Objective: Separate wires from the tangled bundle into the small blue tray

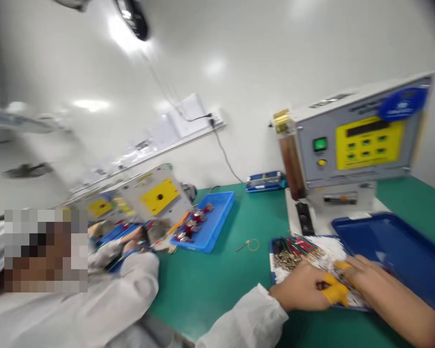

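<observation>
1. Where the left hand (304,286) sits over the small-parts tray (272,276), its fingers are curled, with yellow stuff around the fingertips. Too blurry for me to tell if it's gripping anything.
2. Right hand (371,280) is just beside it, reaching in from the other side, also with yellow at the fingertips. Can't tell whether that one's open or closed on something either.
3. The tray under them has brass-coloured bits (288,261), red and green pieces (304,245) and a bunch of white pieces (331,247).
4. Right next to that there's a bigger dark blue tray (409,251), and behind both stands a grey machine (321,169) with a yellow keypad and a green switch.
5. On the green table (217,285), a thin wire loop (253,245) lies by itself between the small-parts tray and a light blue bin (217,220) holding shiny silver-and-red pieces (193,224).
6. Back by the wall is a flat blue case (264,182).
7. Off to the left, a co-worker (119,290) in white has their hands near more blue trays.
</observation>
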`<state>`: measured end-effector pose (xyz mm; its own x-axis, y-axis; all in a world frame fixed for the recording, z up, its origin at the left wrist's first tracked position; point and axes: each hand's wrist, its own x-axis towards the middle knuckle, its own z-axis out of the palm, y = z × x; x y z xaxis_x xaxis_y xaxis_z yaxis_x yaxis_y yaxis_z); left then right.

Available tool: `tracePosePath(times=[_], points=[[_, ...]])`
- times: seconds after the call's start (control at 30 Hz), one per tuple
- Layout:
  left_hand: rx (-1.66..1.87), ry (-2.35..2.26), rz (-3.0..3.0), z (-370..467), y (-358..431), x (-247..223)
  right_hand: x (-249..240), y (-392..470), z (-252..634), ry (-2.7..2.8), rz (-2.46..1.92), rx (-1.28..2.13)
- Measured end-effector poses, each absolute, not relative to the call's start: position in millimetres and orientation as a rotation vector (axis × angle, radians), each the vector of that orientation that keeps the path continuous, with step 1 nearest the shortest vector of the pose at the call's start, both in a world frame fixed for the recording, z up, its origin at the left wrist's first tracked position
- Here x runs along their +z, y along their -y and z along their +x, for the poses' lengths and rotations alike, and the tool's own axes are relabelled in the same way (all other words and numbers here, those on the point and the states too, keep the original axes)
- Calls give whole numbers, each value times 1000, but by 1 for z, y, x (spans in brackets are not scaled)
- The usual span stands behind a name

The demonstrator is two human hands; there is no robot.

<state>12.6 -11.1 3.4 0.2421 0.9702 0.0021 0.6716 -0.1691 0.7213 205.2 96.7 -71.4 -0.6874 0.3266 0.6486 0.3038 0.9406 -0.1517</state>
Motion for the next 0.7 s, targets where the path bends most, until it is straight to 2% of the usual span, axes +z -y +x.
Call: tracePosePath(times=[0.1,0.3,0.7], points=[[736,-1454,1924,9,13,11,-57,-79,211,2420,-554,-32],[917,-1431,1812,7,8,11,-17,-72,207,2604,-736,223],[1291,-1491,1508,1,1,14,-23,-81,210,2518,-765,447]])
